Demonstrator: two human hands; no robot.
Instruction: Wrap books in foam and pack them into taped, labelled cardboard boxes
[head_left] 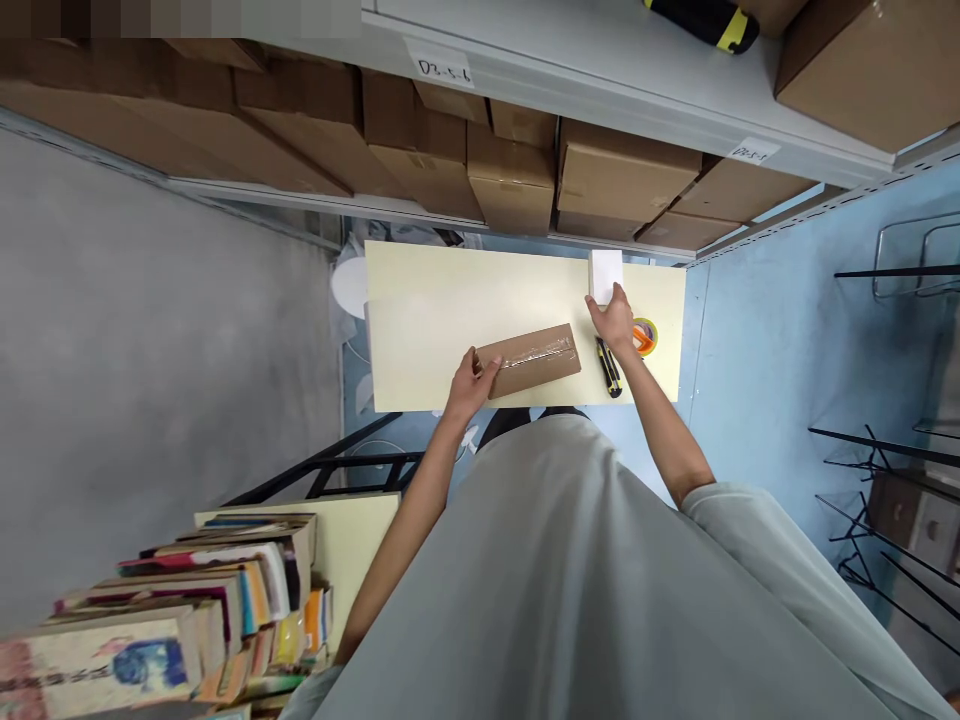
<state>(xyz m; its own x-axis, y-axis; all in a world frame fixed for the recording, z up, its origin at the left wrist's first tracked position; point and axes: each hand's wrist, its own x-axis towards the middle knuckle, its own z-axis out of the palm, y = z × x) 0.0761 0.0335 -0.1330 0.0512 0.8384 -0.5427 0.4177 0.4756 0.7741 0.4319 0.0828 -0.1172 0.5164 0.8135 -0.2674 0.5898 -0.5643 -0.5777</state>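
Note:
A flat brown cardboard parcel (534, 359), sealed with clear tape, lies on the pale yellow table (435, 310). My left hand (472, 378) grips its left end, fingers closed around the edge. My right hand (615, 318) reaches to the right side of the table, fingertips touching a small white stack of paper or labels (604, 272); its fingers look extended. A black and yellow utility knife (608, 367) lies just below that hand, and a roll of tape with an orange core (645, 336) sits to its right.
Metal shelving with several cardboard boxes (510, 180) runs behind the table. A pile of books (202, 610) sits on a second table at the lower left. Black wire racks (885, 470) stand at the right. A grey wall is on the left.

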